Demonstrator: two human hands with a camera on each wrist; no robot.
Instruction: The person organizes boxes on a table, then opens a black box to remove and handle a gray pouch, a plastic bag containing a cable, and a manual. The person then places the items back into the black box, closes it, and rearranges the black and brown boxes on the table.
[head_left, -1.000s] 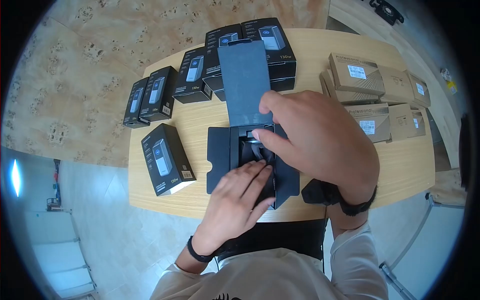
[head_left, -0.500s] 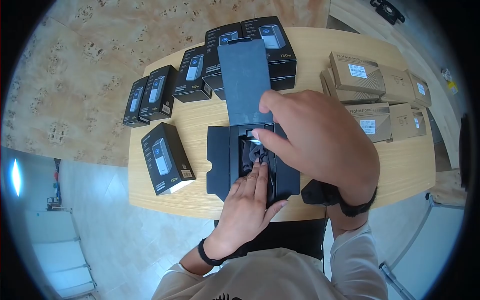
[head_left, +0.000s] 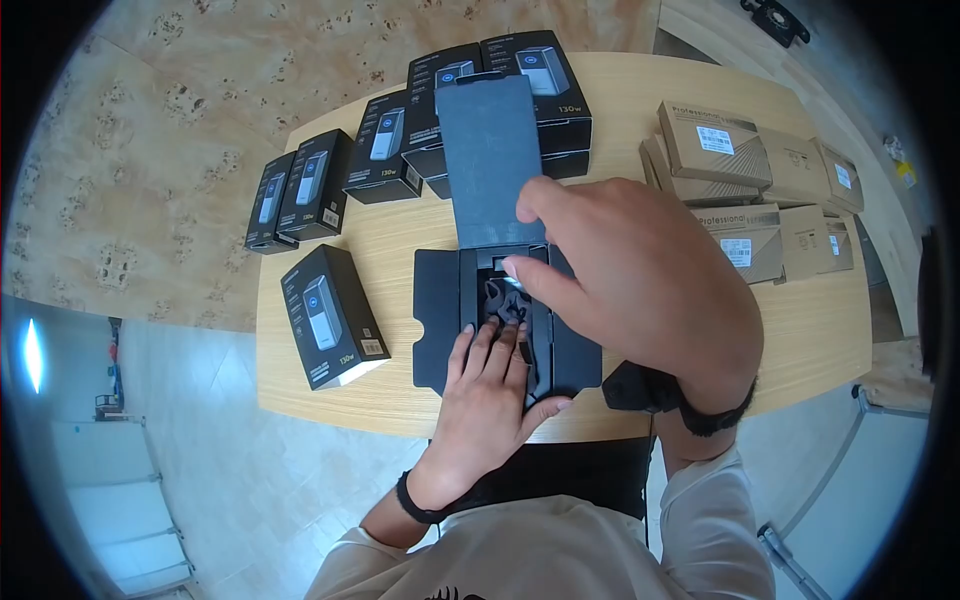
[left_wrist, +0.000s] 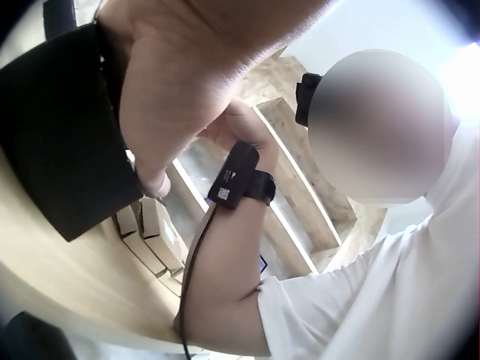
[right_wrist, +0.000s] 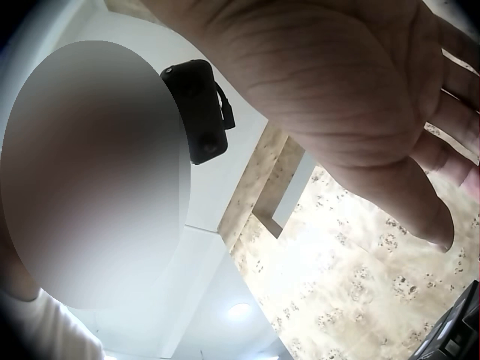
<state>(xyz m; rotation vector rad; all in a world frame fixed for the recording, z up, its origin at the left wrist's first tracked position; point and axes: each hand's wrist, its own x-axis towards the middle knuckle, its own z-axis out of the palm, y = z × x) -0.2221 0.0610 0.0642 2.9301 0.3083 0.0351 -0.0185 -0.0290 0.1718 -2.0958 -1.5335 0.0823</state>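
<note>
An open black box (head_left: 437, 320) lies in the middle of the wooden table (head_left: 800, 340), its side flaps spread and its long lid (head_left: 488, 160) folded back. My left hand (head_left: 492, 350) lies flat over the box's near half, straight fingers pressing on the dark crumpled contents (head_left: 497, 297). My right hand (head_left: 545, 240) hovers over the box's right side, fingers spread. Its thumb tip touches the top of the contents and its forefinger tip touches the lid's right edge. The left wrist view shows my left palm (left_wrist: 172, 90) against a black flap (left_wrist: 60, 135). The right wrist view shows only my open palm (right_wrist: 337, 97).
Black printed retail boxes lie at the left (head_left: 333, 315), the far left (head_left: 300, 195) and stacked behind the lid (head_left: 545, 75). Several brown cartons (head_left: 750, 190) are piled at the right. The table's near edge runs just under my wrists.
My left hand has turned from lying slantwise across the box to pointing straight into it, wrist shifted left. The right hand and lid have hardly moved.
</note>
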